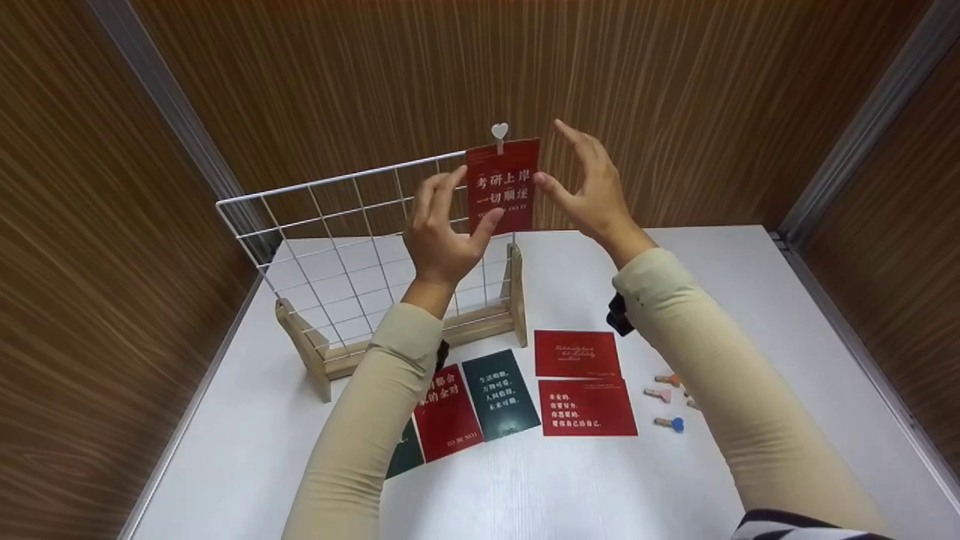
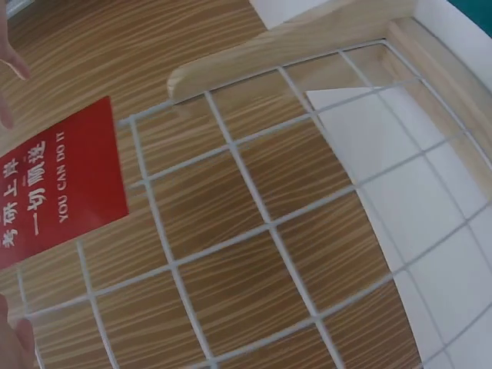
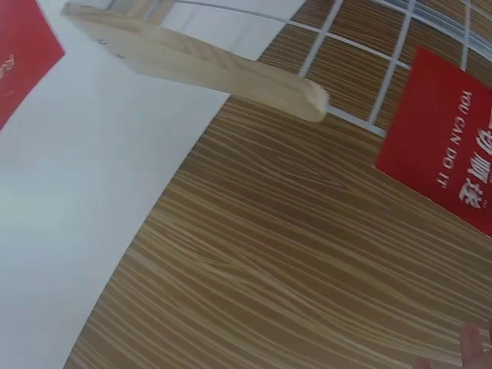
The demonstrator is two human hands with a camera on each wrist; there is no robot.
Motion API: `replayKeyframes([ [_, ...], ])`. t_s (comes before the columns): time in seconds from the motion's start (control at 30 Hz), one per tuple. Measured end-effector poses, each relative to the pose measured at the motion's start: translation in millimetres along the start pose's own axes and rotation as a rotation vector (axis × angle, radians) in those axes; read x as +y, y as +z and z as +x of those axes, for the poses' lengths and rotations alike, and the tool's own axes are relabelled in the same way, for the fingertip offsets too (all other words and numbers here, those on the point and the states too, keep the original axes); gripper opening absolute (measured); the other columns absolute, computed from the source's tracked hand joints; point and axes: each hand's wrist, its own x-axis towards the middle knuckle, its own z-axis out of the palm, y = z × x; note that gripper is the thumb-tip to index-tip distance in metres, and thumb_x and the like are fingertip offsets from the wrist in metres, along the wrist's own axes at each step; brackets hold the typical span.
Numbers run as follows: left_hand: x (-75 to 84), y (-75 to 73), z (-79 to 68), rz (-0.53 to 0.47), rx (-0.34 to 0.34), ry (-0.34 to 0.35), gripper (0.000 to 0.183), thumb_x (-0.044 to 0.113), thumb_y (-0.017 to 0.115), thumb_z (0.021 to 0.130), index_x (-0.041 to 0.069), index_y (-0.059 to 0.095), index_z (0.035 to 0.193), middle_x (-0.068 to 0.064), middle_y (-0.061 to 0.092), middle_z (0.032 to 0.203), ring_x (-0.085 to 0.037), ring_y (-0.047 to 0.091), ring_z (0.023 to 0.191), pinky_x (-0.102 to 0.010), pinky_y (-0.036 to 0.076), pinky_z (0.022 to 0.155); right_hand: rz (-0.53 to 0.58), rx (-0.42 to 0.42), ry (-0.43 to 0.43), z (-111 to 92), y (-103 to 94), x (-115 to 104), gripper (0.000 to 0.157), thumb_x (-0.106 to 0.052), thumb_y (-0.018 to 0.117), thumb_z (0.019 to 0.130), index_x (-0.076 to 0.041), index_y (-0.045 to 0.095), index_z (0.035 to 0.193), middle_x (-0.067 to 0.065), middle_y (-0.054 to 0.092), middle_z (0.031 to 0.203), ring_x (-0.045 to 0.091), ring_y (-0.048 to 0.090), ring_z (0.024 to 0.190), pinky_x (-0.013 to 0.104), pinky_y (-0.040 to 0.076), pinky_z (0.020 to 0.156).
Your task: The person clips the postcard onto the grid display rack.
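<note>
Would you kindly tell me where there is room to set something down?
Bare on the white table: in front of the two red landscape cards, between the beige sleeves; and behind those, right of the white wire grid. Crowded: before the grid, with a red portrait card and dark green ones, and beside the right sleeve, with coloured heart clips.

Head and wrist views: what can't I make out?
Head: part of the leftmost green card, behind the left sleeve.
Head: part of one clip, behind the right sleeve.
Head: script on the upper table card, too small.
Left wrist: top of the clipped card, past the left edge.
Right wrist: most of the right hand, past the lower right corner.
</note>
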Motion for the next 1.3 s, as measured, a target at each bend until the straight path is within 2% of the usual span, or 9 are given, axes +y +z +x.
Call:
replayKeyframes([
  [0.13,-5.1,-6.2,-9.0,0.002,-0.018,0.006,0.066,0.043,0.073,0.074,0.005,0.059,0.126,-0.012,0.058,0.118,-0.022,0.054,0.112,-0.035,0.046,0.091,-0.014,0.026,-0.035,-9.6,1.8,5.4,0.076,-0.053,0.062,0.086,-0.015,0.036,0.147,0.007,0.039,0.145,0.019,0.031,0.135,0.041,0.022,0.110],
  [0.27,-9.8,-11.6,-21.0,0.006,-0.047,0.009,0.069,0.050,0.068,0.078,0.005,0.058,0.128,-0.012,0.056,0.124,-0.023,0.050,0.118,-0.039,0.040,0.097,-0.042,0.046,-0.071,-21.3,2.8,14.1,0.075,-0.048,0.063,0.087,-0.014,0.036,0.147,0.010,0.038,0.145,0.024,0.030,0.135,0.049,0.024,0.108],
  [0.37,-13.6,-15.6,-31.3,0.005,-0.074,0.006,0.072,0.055,0.065,0.079,0.005,0.057,0.129,-0.013,0.054,0.128,-0.024,0.048,0.121,-0.042,0.039,0.097,-0.062,0.042,-0.060,-31.1,3.5,21.0,0.074,-0.042,0.066,0.086,-0.015,0.035,0.147,0.010,0.036,0.146,0.026,0.029,0.135,0.055,0.023,0.106],
  [0.53,-19.2,-22.7,-46.3,-0.007,-0.109,-0.014,0.076,0.058,0.066,0.078,0.006,0.055,0.132,-0.014,0.051,0.132,-0.025,0.047,0.123,-0.045,0.038,0.097,-0.067,0.031,-0.040,-46.8,1.6,29.9,0.076,-0.045,0.067,0.085,-0.016,0.035,0.147,0.011,0.035,0.148,0.028,0.028,0.136,0.061,0.022,0.104],
  [0.63,-21.9,-28.1,-54.2,-0.014,-0.126,-0.028,0.079,0.063,0.062,0.078,0.007,0.054,0.133,-0.014,0.049,0.134,-0.025,0.046,0.124,-0.046,0.037,0.098,-0.076,0.018,-0.044,-56.4,-0.7,35.0,0.077,-0.046,0.067,0.084,-0.017,0.034,0.148,0.012,0.034,0.148,0.028,0.028,0.136,0.062,0.023,0.104],
  [0.77,-26.6,-36.8,-65.5,-0.011,-0.165,-0.042,0.079,0.062,0.064,0.077,0.008,0.053,0.134,-0.012,0.047,0.137,-0.025,0.043,0.127,-0.046,0.036,0.099,-0.081,-0.002,-0.051,-70.9,-3.8,44.3,0.079,-0.047,0.067,0.084,-0.015,0.033,0.148,0.013,0.033,0.148,0.029,0.028,0.136,0.061,0.022,0.105],
  [1.07,-39.7,-59.9,-90.2,-0.009,-0.234,-0.072,0.083,0.066,0.061,0.078,0.007,0.051,0.135,-0.013,0.046,0.138,-0.026,0.042,0.127,-0.050,0.035,0.099,-0.093,-0.052,0.005,-103.7,-13.7,68.2,0.078,-0.038,0.072,0.082,-0.017,0.035,0.147,0.013,0.036,0.146,0.033,0.030,0.134,0.065,0.022,0.102],
  [1.3,-50.7,-77.8,-108.8,0.022,-0.293,-0.106,0.082,0.056,0.072,0.074,0.007,0.050,0.137,-0.013,0.046,0.138,-0.027,0.043,0.127,-0.051,0.036,0.099,-0.113,-0.096,0.055,-123.6,-23.3,83.5,0.078,-0.034,0.073,0.081,-0.017,0.035,0.147,0.015,0.036,0.145,0.036,0.030,0.134,0.066,0.023,0.101],
])
